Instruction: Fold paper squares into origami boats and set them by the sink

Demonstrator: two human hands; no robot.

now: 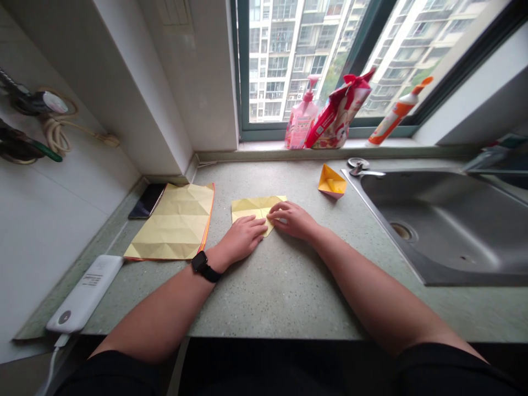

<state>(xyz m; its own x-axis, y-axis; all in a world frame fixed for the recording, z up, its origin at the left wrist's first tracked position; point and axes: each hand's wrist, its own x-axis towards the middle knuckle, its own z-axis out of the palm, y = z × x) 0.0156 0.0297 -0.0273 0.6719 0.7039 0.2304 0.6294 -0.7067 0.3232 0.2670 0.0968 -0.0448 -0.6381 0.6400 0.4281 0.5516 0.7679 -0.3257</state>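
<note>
A piece of pale yellow folding paper [249, 206] lies on the counter in front of me, its near side folded in toward a point. My left hand [243, 239] rests on its lower left part, fingers stretched out and pressing it flat. At the right side of the sheet, my right hand [295, 221] has its fingers bent, with thumb and fingertips closed on the paper's folded edge. Part of the paper is hidden under both hands. Up and to the right sits a small folded orange-yellow paper shape [332, 182], apart from my hands.
Left of my hands lies a stack of creased yellow paper [175, 220], beside a dark phone [145, 201]. A white power bank [86, 294] with a cable lies nearer me. The sink [454, 220] is at right. A pink pump bottle [302, 121], red bag [342, 113] and orange bottle [394, 118] line the sill.
</note>
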